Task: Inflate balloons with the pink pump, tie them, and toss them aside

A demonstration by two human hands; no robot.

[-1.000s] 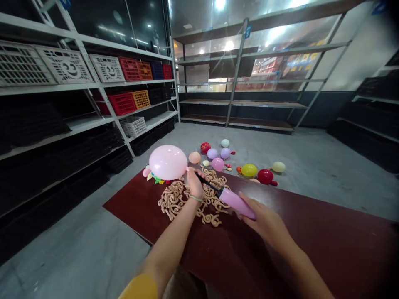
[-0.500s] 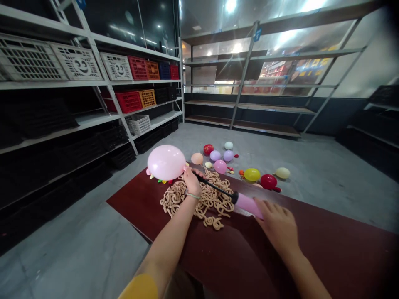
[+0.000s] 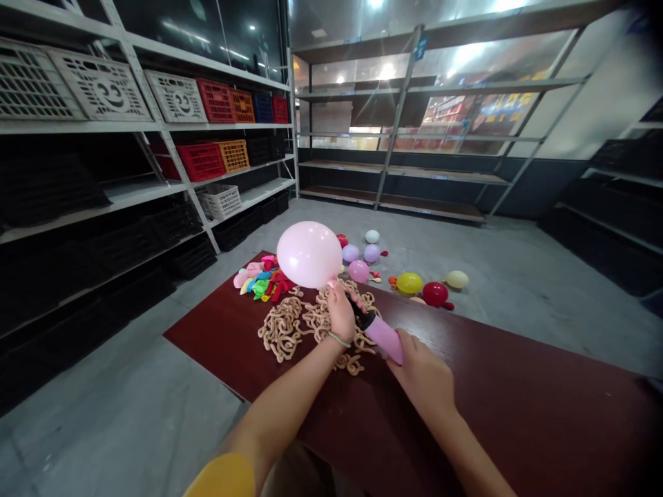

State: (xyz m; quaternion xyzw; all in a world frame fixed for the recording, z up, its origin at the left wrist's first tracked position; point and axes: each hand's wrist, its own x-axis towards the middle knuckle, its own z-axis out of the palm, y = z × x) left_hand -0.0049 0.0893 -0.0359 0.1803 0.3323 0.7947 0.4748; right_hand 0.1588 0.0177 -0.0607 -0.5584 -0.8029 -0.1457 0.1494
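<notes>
My left hand (image 3: 342, 312) is closed around the neck of an inflated pale pink balloon (image 3: 309, 254), pinching it onto the black nozzle of a hand pump. My right hand (image 3: 422, 373) grips the pink barrel of the pump (image 3: 384, 335), which is pushed in so only a short black stub shows. Both hands hover over a dark red table (image 3: 518, 414). Under them lies a tangle of tan curly strands (image 3: 290, 324). A heap of flat coloured balloons (image 3: 259, 279) sits at the table's far left corner.
Several inflated balloons (image 3: 409, 282) in red, yellow, purple and white lie on the grey floor beyond the table. Metal shelves with white, red and orange crates (image 3: 199, 160) line the left wall. Bare shelving (image 3: 398, 138) stands at the back.
My right hand has pushed the pump barrel in toward my left hand. The pink balloon has grown a little and swung up and to the right.
</notes>
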